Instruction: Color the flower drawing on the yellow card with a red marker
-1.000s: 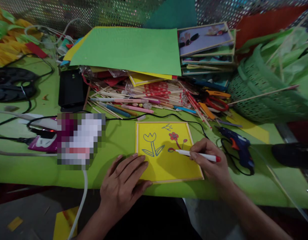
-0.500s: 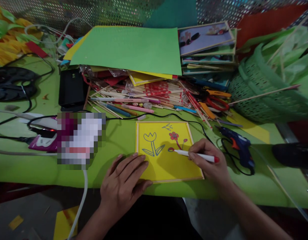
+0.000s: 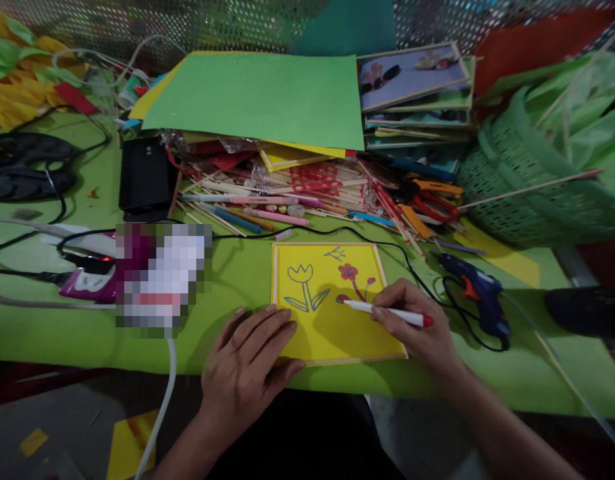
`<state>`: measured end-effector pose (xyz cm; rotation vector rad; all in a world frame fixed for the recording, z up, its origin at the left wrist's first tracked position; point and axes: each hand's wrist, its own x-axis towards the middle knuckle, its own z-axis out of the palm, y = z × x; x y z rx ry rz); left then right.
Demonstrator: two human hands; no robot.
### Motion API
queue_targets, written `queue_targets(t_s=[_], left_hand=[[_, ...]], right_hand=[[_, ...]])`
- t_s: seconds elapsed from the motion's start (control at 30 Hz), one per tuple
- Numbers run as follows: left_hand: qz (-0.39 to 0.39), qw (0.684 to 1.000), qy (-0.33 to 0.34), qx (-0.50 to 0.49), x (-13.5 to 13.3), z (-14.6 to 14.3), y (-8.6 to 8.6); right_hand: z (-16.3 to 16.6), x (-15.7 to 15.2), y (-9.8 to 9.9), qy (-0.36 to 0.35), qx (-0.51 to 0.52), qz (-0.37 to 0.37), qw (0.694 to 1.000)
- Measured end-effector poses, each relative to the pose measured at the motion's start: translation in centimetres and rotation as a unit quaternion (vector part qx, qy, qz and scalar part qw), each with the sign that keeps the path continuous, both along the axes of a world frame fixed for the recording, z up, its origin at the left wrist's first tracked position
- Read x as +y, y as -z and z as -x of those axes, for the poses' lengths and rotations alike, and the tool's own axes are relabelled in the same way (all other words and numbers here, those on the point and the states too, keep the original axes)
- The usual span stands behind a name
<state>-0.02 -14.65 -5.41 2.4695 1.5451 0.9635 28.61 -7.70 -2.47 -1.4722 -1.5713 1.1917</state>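
A yellow card (image 3: 332, 337) edged with thin wooden sticks lies flat on the green table. It bears a blue outlined tulip, a small bird outline and a flower with red petals. My right hand (image 3: 418, 327) grips a white marker (image 3: 394, 313) with a red end cap, its tip on the small bud at the lower left of the red flower. The bud is partly red. My left hand (image 3: 252, 360) rests flat with fingers stretched out over the card's lower left edge.
A glue gun (image 3: 480, 297) lies right of the card, its cord running behind. Loose sticks and pens (image 3: 267, 200), scissors (image 3: 432, 200) and stacked green sheets (image 3: 257, 97) fill the back. A green basket (image 3: 527, 173) stands at right; a power strip (image 3: 90, 283) lies left.
The marker and my right hand have shifted slightly left, and the lower left bud shows more red. My left hand stays in place on the card.
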Motion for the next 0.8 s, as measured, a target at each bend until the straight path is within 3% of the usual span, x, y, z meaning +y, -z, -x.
queue_targets(t_s=[0.8], left_hand=[[-0.002, 1.000, 0.003, -0.005, 0.12, 0.01, -0.09]], right_hand=[[-0.28, -0.22, 0.25, -0.002, -0.004, -0.021, 1.000]])
